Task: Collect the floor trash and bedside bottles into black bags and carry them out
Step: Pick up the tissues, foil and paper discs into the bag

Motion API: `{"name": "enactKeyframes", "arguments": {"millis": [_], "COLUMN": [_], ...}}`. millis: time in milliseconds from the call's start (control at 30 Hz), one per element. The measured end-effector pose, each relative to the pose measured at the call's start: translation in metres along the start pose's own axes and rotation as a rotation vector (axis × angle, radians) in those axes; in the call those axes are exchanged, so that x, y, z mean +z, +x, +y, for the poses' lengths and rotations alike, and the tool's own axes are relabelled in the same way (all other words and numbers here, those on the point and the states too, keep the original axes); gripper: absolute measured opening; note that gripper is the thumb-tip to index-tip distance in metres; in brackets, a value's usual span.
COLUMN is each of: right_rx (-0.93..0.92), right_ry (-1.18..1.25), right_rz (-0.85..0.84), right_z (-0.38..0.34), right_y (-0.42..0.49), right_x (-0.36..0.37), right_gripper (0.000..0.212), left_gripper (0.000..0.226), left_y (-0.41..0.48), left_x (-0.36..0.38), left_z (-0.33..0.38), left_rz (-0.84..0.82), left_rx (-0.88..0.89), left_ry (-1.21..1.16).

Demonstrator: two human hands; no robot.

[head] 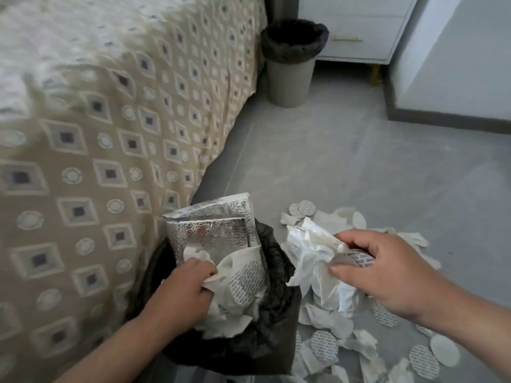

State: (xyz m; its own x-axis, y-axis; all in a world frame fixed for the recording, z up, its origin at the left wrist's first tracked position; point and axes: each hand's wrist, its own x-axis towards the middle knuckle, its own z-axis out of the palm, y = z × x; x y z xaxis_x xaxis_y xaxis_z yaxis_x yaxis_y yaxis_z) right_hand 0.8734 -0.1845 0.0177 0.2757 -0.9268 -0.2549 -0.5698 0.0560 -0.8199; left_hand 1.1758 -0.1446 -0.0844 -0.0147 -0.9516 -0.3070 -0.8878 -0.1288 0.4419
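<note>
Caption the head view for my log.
Beside the bed, left hand holds paper in the black bag; right hand grips a crumpled wad above the floor pile.

We see a grey tiled floor (345, 150), a bed (110, 120) under a beige diamond-patterned cover, and a white drawer cabinet (356, 26) beside a pale wall (456, 64).

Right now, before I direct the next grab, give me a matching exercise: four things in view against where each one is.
Things:
1 pouch
2 bin
3 right hand
4 loose discs

Places:
a scattered on the floor
b sticking out of the bag
c by the drawers
d gripping paper

Pairs: 1-b; 2-c; 3-d; 4-a
</note>
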Motion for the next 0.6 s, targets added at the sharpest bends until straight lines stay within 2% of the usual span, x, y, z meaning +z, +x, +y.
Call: {"name": "enactKeyframes", "arguments": {"millis": [133, 200, 267, 333, 467, 600], "right_rx": [0.019, 0.033, 0.037, 0.03, -0.005, -0.054], "right_ry": [0.033, 0.034, 0.016, -0.011, -0.155, -0.462], "right_rz": [-0.097, -0.129, -0.181, -0.228, -0.338, -0.369], "right_z": [-0.014, -0.018, -0.022, -0.028, -0.024, -0.016], "right_y": [0.013, 0.022, 0.032, 0.043, 0.067, 0.074], "right_x": [0.025, 0.042, 0.064, 0.088, 0.133, 0.149], "right_gripper": [0.022, 0.027, 0.025, 0.022, 0.029, 0.049], "left_gripper": [0.062, 0.079, 0.088, 0.09, 0.084, 0.069], "left_y": [0.002, 0.001, -0.003, -0.01, -0.026, -0.037], "left_x": [0.037, 0.039, 0.032, 0.017, -0.002, 0.005], "left_z": [-0.013, -0.014, -0.019, -0.024, -0.045, -0.058], "left_rz": [-0.02, -0.098, -0.09, 0.021, 0.095, 0.247], "left_rx": [0.033, 0.024, 0.027, 0.103, 0.191, -0.029], "left_ry": [0.183, 0.188, 0.152, 0.15, 0.193, 0.123]}}
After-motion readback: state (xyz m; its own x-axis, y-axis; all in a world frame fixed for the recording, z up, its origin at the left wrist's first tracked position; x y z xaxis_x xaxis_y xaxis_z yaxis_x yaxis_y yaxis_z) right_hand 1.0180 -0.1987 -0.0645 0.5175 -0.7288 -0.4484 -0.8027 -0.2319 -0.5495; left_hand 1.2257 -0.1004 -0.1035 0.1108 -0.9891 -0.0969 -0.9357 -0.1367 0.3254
